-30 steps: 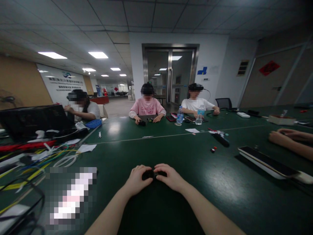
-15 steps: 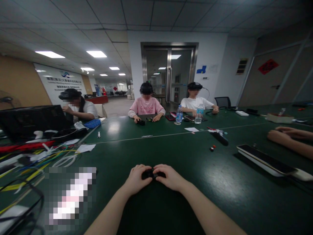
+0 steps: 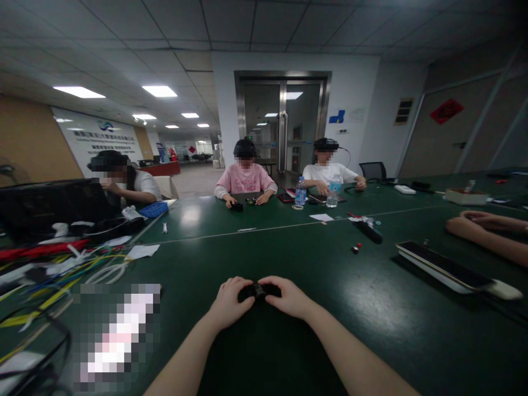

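Note:
A small black object lies between my two hands, low in the middle of the view, at the surface of the dark green table. My left hand has its thumb and fingers curled round the object's left end. Round the right end, my right hand is closed in the same way. Fingers cover both ends, so only the dark middle part shows, and I cannot make out what the object is.
Cables and a black case crowd the left side. A phone on a white box lies at right, near another person's hands. Bottles stand across the table, where people with headsets sit.
The view has shifted slightly. My right hand's fingers have spread a little from the object's middle, and more of it shows between my hands.

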The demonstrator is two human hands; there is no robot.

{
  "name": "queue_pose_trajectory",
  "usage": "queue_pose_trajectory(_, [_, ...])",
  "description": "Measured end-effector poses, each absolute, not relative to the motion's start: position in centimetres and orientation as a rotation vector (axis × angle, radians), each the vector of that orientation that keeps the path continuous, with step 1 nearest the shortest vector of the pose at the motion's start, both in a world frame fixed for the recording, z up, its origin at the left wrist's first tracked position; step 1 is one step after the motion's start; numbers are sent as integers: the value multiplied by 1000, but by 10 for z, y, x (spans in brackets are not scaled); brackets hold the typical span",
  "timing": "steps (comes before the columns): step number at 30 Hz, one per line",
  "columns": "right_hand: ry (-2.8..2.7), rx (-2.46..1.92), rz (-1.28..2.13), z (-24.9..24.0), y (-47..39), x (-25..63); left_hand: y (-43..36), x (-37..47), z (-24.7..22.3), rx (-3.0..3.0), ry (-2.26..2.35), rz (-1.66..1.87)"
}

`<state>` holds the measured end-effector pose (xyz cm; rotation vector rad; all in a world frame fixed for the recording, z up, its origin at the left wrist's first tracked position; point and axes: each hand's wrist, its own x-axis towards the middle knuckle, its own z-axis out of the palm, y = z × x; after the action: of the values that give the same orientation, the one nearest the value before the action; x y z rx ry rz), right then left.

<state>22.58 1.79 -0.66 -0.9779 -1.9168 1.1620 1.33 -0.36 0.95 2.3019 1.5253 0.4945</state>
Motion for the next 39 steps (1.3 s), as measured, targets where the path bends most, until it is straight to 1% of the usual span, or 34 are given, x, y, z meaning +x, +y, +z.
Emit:
queue_pose_trajectory(23, [-2035,-1069,1057,6,10,224,0,9,4,2260,1544,501])
queue_pose_trajectory(29, [-2083,-1053,1000,3,12,224,-3,11,7,2283,1537,485])
queue_pose_trajectory(39, [-2091,-1089,1026,1,13,225,-1,9,3,2261,1513,518])
